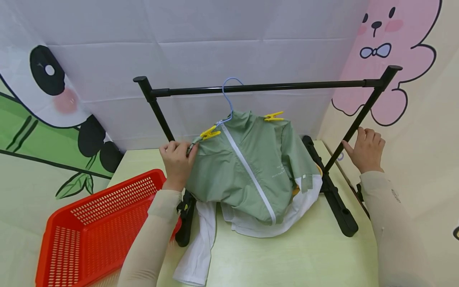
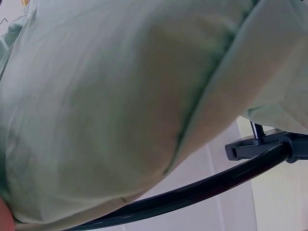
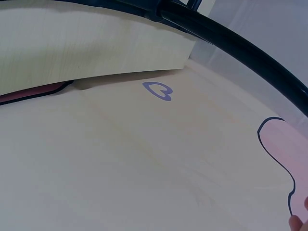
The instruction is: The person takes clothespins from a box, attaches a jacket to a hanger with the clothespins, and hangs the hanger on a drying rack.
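Note:
A green jacket point(image 1: 233, 163) with a pale diagonal zip hangs from a blue hanger point(image 1: 228, 99) hooked over the black bar of a clothes rack point(image 1: 287, 86). Two yellow clothespins point(image 1: 209, 133) sit at its shoulders, one on each side. My left hand point(image 1: 177, 163) pinches the jacket's fabric at the left end, beside the left post. Green cloth point(image 2: 106, 106) fills most of the left wrist view and hides those fingertips. At the right post point(image 1: 355, 123), my right hand point(image 1: 367, 151) has its fingers extended, with the thumb against or just beside the post.
A red slotted basket point(image 1: 71, 215) stands left of the rack. White cloth point(image 1: 201, 251) lies beneath the jacket on the pale table point(image 1: 287, 259). The rack's black feet point(image 1: 340, 211) rest on the tabletop. Behind are a white sheet and a wall with cartoon figures.

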Available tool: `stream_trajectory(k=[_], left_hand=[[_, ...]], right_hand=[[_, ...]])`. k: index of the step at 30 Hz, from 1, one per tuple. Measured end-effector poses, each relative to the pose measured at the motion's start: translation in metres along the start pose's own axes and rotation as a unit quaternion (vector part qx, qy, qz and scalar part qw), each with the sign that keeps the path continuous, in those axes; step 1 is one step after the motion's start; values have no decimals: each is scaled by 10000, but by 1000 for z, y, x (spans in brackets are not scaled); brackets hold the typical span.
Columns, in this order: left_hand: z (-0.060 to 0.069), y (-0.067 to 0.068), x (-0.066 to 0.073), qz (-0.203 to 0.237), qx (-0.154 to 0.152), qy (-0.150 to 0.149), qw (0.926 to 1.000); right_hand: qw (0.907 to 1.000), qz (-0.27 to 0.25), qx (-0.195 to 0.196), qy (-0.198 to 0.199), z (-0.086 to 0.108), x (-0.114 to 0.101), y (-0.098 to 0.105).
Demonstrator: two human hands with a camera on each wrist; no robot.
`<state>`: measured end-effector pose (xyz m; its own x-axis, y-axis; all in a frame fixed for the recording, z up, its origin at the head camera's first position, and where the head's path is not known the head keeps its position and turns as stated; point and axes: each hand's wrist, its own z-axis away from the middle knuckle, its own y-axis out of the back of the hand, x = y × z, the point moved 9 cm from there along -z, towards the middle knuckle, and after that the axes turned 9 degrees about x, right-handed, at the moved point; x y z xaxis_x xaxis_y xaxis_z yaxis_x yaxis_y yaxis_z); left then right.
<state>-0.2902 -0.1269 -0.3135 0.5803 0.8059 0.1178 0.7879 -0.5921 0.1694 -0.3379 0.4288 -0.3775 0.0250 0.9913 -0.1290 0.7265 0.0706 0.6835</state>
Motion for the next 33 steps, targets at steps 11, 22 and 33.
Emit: stream_trajectory(k=[11, 22, 33], left_hand=[[4, 0, -2, 38, 3, 37, 10000], [9, -2, -3, 6, -30, 33, 10000], [14, -3, -5, -44, -114, 119, 9999]], right_hand=[[9999, -79, 71, 21, -1, -3, 3], [9999, -100, -111, -65, 1, -1, 1], [9999, -60, -65, -68, 1, 1, 0]])
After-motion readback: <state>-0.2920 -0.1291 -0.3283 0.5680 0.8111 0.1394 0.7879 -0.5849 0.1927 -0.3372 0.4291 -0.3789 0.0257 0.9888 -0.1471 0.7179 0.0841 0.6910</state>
